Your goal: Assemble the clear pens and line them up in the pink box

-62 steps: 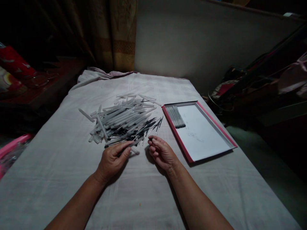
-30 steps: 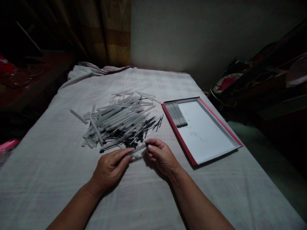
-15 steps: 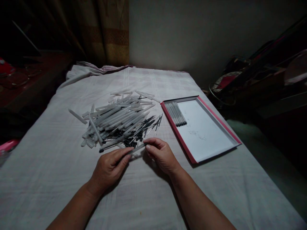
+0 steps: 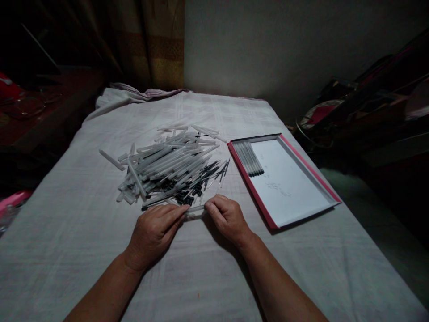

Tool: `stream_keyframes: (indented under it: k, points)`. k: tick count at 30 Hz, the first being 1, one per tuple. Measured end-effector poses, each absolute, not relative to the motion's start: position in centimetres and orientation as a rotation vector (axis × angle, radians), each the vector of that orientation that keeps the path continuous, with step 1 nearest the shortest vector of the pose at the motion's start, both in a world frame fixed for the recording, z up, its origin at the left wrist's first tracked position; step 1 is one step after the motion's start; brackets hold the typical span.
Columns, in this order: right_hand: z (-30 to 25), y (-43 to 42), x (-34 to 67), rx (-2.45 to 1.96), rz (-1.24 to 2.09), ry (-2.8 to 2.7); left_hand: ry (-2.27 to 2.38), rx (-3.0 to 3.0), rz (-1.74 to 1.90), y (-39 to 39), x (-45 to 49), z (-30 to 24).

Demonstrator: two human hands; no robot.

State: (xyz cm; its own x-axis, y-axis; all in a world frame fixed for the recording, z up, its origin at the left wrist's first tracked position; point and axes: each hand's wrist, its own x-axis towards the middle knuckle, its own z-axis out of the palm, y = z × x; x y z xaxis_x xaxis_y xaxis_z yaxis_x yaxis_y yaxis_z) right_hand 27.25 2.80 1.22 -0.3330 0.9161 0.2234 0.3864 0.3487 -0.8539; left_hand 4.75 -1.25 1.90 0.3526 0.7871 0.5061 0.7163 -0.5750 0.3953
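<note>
A clear pen barrel (image 4: 196, 209) is held between both hands just above the white cloth. My left hand (image 4: 154, 235) pinches its left end, fingers closed. My right hand (image 4: 228, 218) pinches the right end, fingers curled. Right behind them lies a heap of clear pen tubes and black-tipped refills (image 4: 170, 167). To the right sits a shallow red-edged tray (image 4: 298, 197) with several finished pens (image 4: 250, 158) lined up at its far left corner.
The white cloth (image 4: 83, 232) covers the whole table. A curtain hangs at the back left, and dark clutter stands beyond the table's right edge. A pink object (image 4: 13, 199) shows at the far left.
My right hand came in from the pile's edge and closed on the right end of the barrel held by my left hand. Both hands have drawn closer together and lowered slightly.
</note>
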Motion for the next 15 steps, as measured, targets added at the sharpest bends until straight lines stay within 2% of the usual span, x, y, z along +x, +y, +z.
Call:
stream_keyframes:
  k: [4,11,15]
  points:
    - [1.26,2.88,27.3,-1.165,0.898,-1.922,1.375,2.51,1.016,-1.21,4.74,2.0]
    - [1.5,2.6,27.66,-1.147,1.137,-1.77,1.411,2.46,1.078,-1.14,4.65,1.86]
    - [1.43,2.67,27.54,-1.141,1.131,-1.753,1.416,2.473,1.067,-1.13,4.66,1.78]
